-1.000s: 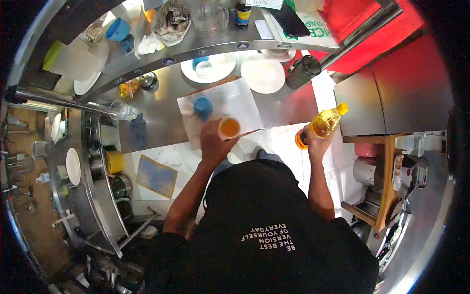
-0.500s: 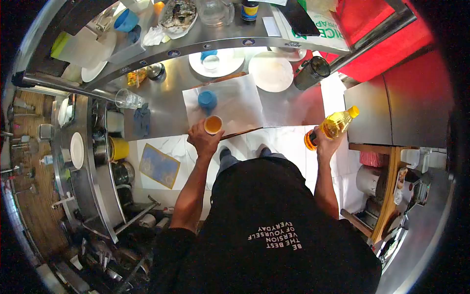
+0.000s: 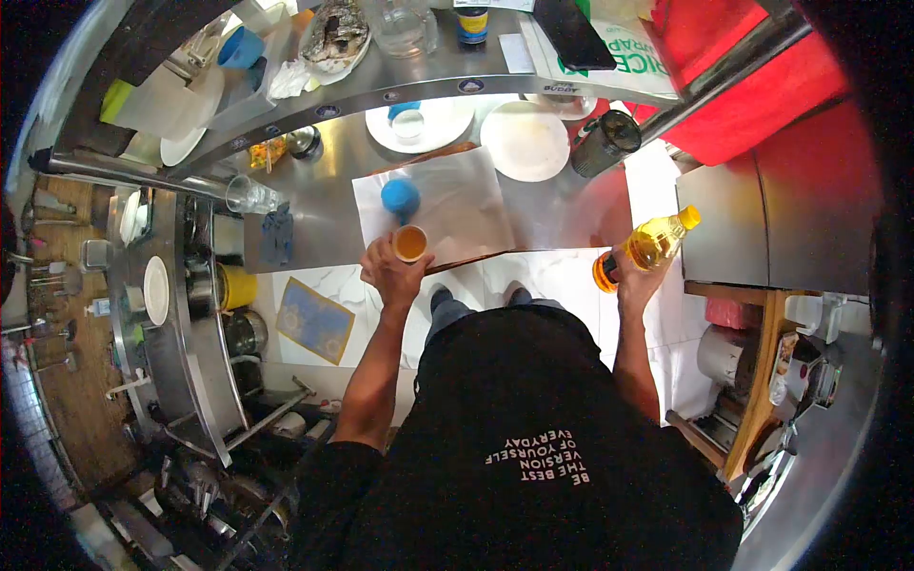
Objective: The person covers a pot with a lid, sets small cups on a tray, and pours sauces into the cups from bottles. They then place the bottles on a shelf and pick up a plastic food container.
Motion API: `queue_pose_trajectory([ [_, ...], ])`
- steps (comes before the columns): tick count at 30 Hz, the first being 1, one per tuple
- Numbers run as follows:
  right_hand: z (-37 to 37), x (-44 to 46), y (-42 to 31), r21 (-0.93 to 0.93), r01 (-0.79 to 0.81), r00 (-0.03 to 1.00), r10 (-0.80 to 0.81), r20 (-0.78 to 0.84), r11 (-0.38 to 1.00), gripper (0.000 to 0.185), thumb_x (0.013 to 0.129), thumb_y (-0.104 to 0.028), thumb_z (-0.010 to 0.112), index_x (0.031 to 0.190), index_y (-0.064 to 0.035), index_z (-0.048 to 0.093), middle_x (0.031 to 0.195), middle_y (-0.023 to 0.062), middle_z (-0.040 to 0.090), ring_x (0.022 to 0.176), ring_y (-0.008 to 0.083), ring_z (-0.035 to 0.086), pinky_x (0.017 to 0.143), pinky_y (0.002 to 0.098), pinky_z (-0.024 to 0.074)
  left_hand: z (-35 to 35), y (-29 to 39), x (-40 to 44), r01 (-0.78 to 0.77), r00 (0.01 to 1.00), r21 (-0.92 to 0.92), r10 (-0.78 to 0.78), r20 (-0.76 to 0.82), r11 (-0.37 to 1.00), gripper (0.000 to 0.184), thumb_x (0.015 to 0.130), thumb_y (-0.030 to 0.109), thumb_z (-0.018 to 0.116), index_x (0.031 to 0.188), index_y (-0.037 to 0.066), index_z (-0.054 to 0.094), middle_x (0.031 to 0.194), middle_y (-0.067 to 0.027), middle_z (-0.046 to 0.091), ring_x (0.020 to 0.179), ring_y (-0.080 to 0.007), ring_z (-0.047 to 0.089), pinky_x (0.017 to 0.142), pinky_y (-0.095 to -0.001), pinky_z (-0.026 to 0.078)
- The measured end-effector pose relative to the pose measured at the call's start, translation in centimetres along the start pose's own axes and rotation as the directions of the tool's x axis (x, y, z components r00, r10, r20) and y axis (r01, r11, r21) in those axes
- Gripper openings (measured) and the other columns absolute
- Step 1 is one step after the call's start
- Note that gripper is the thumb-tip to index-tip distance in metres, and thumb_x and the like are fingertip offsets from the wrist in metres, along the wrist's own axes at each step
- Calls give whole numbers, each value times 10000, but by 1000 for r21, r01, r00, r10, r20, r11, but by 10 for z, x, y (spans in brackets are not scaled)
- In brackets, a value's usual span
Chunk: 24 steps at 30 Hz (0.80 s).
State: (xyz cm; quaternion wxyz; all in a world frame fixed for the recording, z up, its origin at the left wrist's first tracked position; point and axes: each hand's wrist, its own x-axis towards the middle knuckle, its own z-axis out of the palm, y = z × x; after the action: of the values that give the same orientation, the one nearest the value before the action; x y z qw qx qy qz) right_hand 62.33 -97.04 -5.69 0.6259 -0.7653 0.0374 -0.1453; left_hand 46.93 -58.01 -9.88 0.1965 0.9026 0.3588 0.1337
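My left hand (image 3: 392, 271) is closed round a small cup of orange-brown liquid (image 3: 410, 244), at the near left edge of a pale sheet (image 3: 466, 209). Just beyond the cup, a round blue object (image 3: 400, 196) rests on that sheet. Off to the right, past the counter's near edge, my right hand (image 3: 640, 276) grips a bottle of yellow liquid (image 3: 657, 242) with a yellow cap. The bottle is tilted, its cap pointing away and to the right. An orange and dark part shows on the near side of this hand.
Beyond the sheet are a plate (image 3: 526, 141) and another plate (image 3: 441, 133) bearing a small bowl. A dark tumbler (image 3: 606, 143) stands at right, a clear glass (image 3: 249, 195) lies at left. Above runs a metal shelf (image 3: 400, 95) holding a jug, fish dish and phone.
My left hand has moved the cup left, to the sheet's near edge. The bottle sits slightly further right in view. The whole view has shifted a little; both grips look the same.
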Motion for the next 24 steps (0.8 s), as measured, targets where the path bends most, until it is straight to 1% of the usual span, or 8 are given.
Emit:
queue_pose_trajectory([
  [4, -3, 8, -3, 23, -3, 1000, 2, 24, 1000, 884, 699, -57, 872, 1433, -29, 381, 1297, 133, 557, 1166, 254, 594, 1048, 407, 477, -16, 20, 2, -45, 987, 41, 51, -153, 998, 908, 597, 436, 935, 1343, 118, 527, 1288, -127, 574, 1251, -366, 474, 1019, -569, 345],
  [10, -10, 12, -17, -35, -5, 999, 7, 39, 999, 845, 707, -70, 870, 1406, -23, 396, 1275, 121, 554, 1173, 249, 581, 1039, 406, 474, -12, 39, 89, -411, 896, -84, 385, -219, 908, 619, 738, 378, 862, 1211, 73, 606, 1255, -127, 581, 1130, -364, 560, 987, -488, 399],
  [11, -8, 13, -26, -41, 6, 1000, -5, 29, 999, 843, 708, -79, 870, 1403, -20, 397, 1273, 119, 552, 1172, 248, 579, 1036, 406, 475, -14, 53, 110, -400, 907, -106, 376, -193, 911, 588, 776, 331, 825, 1203, -2, 596, 1178, -200, 611, 1112, -385, 566, 991, -475, 429],
  [14, -9, 3, -34, -91, -1, 999, -3, -39, 996, 838, 706, -103, 872, 1394, -15, 400, 1265, 119, 553, 1159, 242, 582, 1027, 400, 478, 11, 74, 170, -303, 943, -136, 277, -182, 943, 695, 755, 370, 848, 1234, -52, 574, 1175, -232, 601, 1125, -405, 558, 987, -489, 445],
  [16, -10, 0, -40, -108, -15, 996, 6, -86, 994, 839, 701, -108, 872, 1390, -15, 403, 1259, 119, 556, 1145, 238, 586, 1023, 397, 480, 36, 71, 205, -178, 984, -129, 177, -21, 976, 912, 704, 497, 882, 1293, -100, 523, 1250, -279, 562, 1184, -452, 539, 1020, -509, 448],
  [18, -5, -13, -50, -90, -45, 990, 33, -139, 995, 843, 692, -104, 870, 1389, -19, 404, 1251, 119, 559, 1129, 234, 590, 1022, 396, 481, 61, 68, 228, -207, 977, -21, 205, -53, 978, 927, 694, 527, 880, 1291, -89, 528, 1246, -277, 567, 1170, -451, 550, 1012, -508, 456],
  [20, -3, -25, -62, -145, -66, 985, 41, -165, 987, 858, 675, -76, 862, 1393, -21, 396, 1244, 121, 563, 1122, 243, 597, 1019, 402, 484, 77, 69, 244, -135, 990, 104, 131, 50, 985, 943, 666, 616, 862, 1254, -53, 552, 1236, -253, 573, 1160, -424, 579, 995, -513, 481],
  [24, -4, -41, -63, -166, -117, 970, 77, -230, 979, 866, 669, -57, 856, 1399, -28, 391, 1233, 124, 570, 1126, 251, 602, 1017, 409, 487, 84, 73, 244, -76, 997, 158, 76, 4, 984, 829, 725, 636, 798, 1195, -31, 648, 1307, -228, 579, 1246, -399, 535, 1059, -547, 419],
])
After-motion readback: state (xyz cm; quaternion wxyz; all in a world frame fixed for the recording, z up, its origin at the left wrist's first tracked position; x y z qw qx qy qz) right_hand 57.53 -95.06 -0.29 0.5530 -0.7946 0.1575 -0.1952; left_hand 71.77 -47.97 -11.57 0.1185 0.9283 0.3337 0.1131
